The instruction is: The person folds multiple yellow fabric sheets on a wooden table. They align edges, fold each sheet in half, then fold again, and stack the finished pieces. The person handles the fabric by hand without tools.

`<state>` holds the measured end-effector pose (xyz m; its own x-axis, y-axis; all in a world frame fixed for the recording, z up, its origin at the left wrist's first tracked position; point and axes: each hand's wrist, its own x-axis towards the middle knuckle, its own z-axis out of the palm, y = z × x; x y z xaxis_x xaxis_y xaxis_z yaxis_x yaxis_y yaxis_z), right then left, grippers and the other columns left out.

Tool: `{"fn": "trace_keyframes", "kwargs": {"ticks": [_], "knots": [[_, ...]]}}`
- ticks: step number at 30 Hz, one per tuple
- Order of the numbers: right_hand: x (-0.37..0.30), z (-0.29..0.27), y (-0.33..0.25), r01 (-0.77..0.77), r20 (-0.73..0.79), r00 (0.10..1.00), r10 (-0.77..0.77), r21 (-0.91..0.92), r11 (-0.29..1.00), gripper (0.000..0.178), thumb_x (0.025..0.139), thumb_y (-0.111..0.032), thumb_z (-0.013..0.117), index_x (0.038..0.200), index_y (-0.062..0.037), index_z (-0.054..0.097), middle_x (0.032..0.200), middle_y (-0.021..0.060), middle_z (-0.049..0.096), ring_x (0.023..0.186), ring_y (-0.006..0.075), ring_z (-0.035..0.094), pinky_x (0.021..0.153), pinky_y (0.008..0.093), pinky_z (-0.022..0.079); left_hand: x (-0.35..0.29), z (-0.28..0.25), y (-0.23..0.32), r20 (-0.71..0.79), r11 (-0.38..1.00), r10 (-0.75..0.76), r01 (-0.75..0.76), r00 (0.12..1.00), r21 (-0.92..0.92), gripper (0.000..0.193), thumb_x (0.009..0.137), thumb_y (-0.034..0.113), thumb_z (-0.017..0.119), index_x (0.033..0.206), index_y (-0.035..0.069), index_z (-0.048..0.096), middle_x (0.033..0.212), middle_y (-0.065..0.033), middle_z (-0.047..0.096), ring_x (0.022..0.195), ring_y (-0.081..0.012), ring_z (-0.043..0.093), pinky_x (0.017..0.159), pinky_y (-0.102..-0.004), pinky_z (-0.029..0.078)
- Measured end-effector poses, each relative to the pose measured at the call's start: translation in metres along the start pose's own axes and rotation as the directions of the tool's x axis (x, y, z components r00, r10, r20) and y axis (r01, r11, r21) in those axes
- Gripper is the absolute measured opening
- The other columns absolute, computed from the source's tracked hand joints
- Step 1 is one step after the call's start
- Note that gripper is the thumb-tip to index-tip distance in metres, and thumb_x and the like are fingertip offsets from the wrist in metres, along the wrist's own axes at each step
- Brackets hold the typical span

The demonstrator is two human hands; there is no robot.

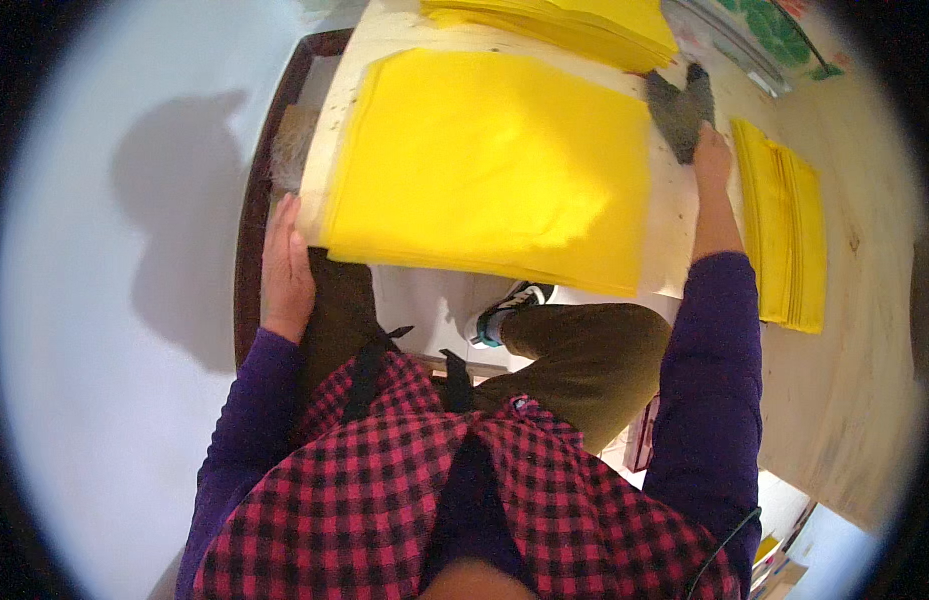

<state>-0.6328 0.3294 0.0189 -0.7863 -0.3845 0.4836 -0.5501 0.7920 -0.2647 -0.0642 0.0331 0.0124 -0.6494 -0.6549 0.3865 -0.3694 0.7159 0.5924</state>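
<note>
A neat stack of yellow fabric sheets [485, 160] lies before me on a pale wooden table, its near edge reaching to the table's front. My left hand [288, 270] is held upright at the table's left edge, beside the stack's near left corner, fingers stretched out and holding nothing. Beyond the stack's right side, my right hand [713, 158] is closed on a dark grey, V-shaped, cloth-like piece [680, 110]. Its exact kind is unclear. The fingers are partly hidden by the back of the hand.
A second yellow stack [575, 25] lies at the far side. Narrower folded yellow pieces [782, 225] lie to the right on the wooden surface [855, 390]. A white wall [95, 330] stands close on the left. My leg [585, 350] is under the table's front edge.
</note>
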Motion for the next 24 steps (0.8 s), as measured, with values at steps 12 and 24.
{"fn": "trace_keyframes", "kwargs": {"ticks": [12, 24], "knots": [[-0.156, -0.108, -0.080, -0.435, 0.360, 0.900, 0.244, 0.727, 0.531, 0.057, 0.099, -0.042, 0.042, 0.134, 0.0023, 0.045, 0.138, 0.0174, 0.045, 0.129, 0.0262, 0.043, 0.109, 0.0371, 0.032, 0.041, -0.006, 0.019, 0.107, 0.699, -0.198, 0.217, 0.974, -0.681, 0.051, 0.102, 0.036, 0.035, 0.132, -0.003, 0.047, 0.137, -0.0155, 0.048, 0.129, -0.0240, 0.044, 0.109, -0.0364, 0.032], [-0.186, -0.096, -0.116, -0.416, 0.319, 0.908, 0.270, 0.625, 0.661, 0.044, 0.098, -0.025, 0.048, 0.133, 0.0011, 0.048, 0.135, 0.0172, 0.049, 0.124, 0.0253, 0.048, 0.103, 0.0328, 0.036, 0.094, 0.023, 0.033, 0.216, 0.961, -0.276, 0.271, 0.937, 0.055, 0.030, 0.082, 0.029, 0.066, 0.097, 0.003, 0.069, 0.100, -0.0161, 0.066, 0.092, -0.0311, 0.064, 0.080, -0.0400, 0.050]]}}
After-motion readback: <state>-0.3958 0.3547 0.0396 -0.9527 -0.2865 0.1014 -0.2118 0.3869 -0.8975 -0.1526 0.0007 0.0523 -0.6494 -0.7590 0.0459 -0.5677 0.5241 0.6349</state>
